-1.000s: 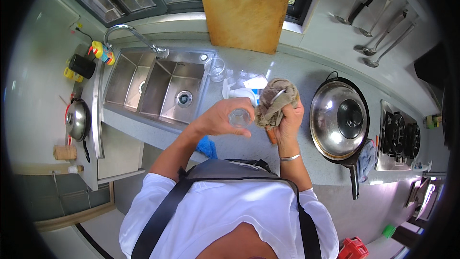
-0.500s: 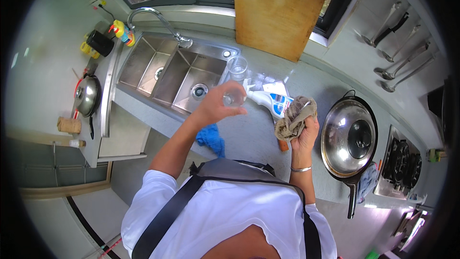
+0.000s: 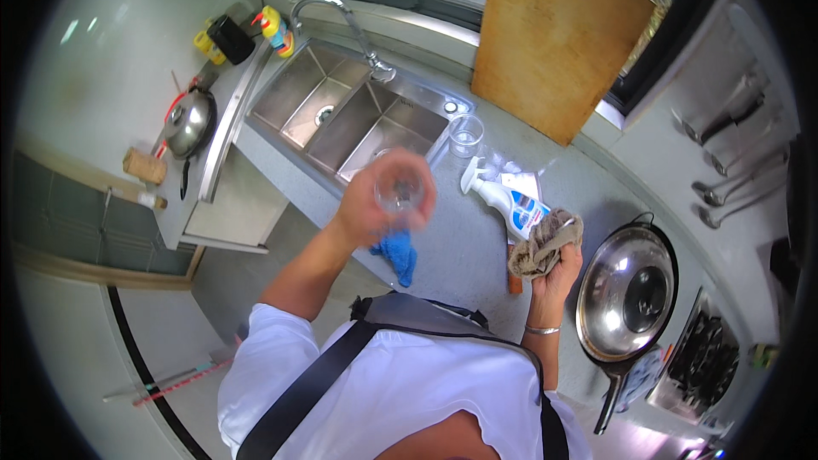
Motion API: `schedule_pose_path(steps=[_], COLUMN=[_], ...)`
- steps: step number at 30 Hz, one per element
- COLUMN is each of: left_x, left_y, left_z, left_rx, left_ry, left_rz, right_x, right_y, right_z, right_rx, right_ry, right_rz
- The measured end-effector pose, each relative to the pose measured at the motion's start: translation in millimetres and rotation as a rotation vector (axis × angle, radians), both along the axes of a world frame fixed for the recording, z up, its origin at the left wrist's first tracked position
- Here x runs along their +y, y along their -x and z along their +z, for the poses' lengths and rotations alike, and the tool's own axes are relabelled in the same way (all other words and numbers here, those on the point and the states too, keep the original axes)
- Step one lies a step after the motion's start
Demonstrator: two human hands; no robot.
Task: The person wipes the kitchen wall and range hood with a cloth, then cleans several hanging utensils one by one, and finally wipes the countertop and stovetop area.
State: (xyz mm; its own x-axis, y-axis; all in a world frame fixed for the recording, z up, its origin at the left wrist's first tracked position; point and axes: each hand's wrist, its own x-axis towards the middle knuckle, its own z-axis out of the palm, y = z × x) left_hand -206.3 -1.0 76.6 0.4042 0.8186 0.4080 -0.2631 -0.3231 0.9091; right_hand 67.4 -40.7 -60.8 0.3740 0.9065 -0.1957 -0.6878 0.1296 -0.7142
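Note:
My left hand (image 3: 365,204), slightly blurred, is wrapped round a clear drinking glass (image 3: 399,189), raised in front of the sink's near corner. In my right hand (image 3: 560,277) is a bunched brown rag (image 3: 542,249), over the counter to the right. Just beyond the rag a white spray bottle (image 3: 509,206) with a blue label lies on its side. A brown wooden handle (image 3: 515,281) pokes out beside the rag; what it belongs to is partly hidden. Below the glass a crumpled blue cloth (image 3: 399,257) lies at the counter's front edge.
A clear round container (image 3: 465,136) stands beside the double steel sink (image 3: 375,132) with its tall faucet (image 3: 362,34). A wooden board (image 3: 558,43) leans against the window. To the right sits a lidded wok (image 3: 626,298) near the gas stove (image 3: 703,358). Ladles (image 3: 724,187) hang on the wall.
My left hand has drawn the glass leftward, away from the spray bottle and the rag. My right hand still holds the rag. The whole view has turned, shifting the counter within it.

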Motion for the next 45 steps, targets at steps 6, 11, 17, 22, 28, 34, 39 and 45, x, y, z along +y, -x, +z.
schedule_pose_path(steps=[6,11,17,22,28,34,39,45], left_x=[-29.5,-18.2,-2.8,15.5,5.2,16.6,12.2,9.5], left_y=[-6.2,37.3,113.5,151.0,182.6,180.4,138.7,107.4], left_z=[62.7,63.7,60.1,73.3,63.1,46.5,-25.9,-54.2], left_rx=[-0.114,-0.12,-0.119,-0.203,-0.114,0.192,0.185,0.082], left_ry=[-0.502,-0.709,-0.757,-0.826,-0.829,-0.046,0.291,0.274], left_rz=[-0.305,-0.32,-0.287,-0.38,-0.348,-0.405,-0.447,-0.383], right_x=[-2.5,-4.0,-1.4,-0.9,5.1,14.5,24.5,15.7], right_y=[7.6,40.1,118.8,159.3,176.4,184.1,204.4,209.4], right_z=[14.7,20.4,25.7,29.0,40.1,39.1,57.0,84.8], right_rx=[-0.075,-0.144,-0.1,-0.202,-0.207,-0.273,-0.665,-0.973], right_ry=[0.038,0.03,0.073,0.059,0.071,0.085,0.037,-0.111], right_rz=[-0.006,-0.061,-0.149,-0.062,-0.033,-0.048,-0.112,-0.294])
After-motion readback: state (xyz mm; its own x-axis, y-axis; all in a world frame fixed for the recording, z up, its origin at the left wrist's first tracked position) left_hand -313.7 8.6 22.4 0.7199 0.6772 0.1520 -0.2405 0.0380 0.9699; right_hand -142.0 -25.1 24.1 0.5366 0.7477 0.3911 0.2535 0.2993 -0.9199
